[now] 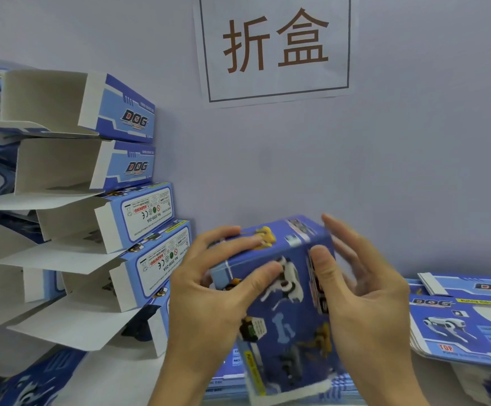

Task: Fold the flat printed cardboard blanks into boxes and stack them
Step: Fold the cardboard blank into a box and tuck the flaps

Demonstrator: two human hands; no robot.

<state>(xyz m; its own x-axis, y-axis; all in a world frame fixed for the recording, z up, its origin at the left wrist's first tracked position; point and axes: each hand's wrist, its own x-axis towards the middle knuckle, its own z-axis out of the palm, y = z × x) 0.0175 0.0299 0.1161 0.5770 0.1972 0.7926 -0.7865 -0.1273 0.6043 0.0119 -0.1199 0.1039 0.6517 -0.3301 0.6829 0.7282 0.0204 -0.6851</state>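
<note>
Both hands hold a blue printed cardboard box (pixel 285 291) up in front of the pale wall, low in the middle of the view, its far end tilted up and blurred. The left hand (pixel 209 291) grips the box's left side, fingers curled over the top face and thumb pressed on the face showing a white robot dog. The right hand (pixel 364 285) clasps the right side, thumb on the front face and fingers reaching behind the far edge. To the left, a stack of folded boxes (pixel 115 206) with open white flaps leans against the wall. To the right lies a pile of flat printed blanks (pixel 467 320). On the wall above hangs a paper sign (pixel 275 45) with two large brown characters.
</note>
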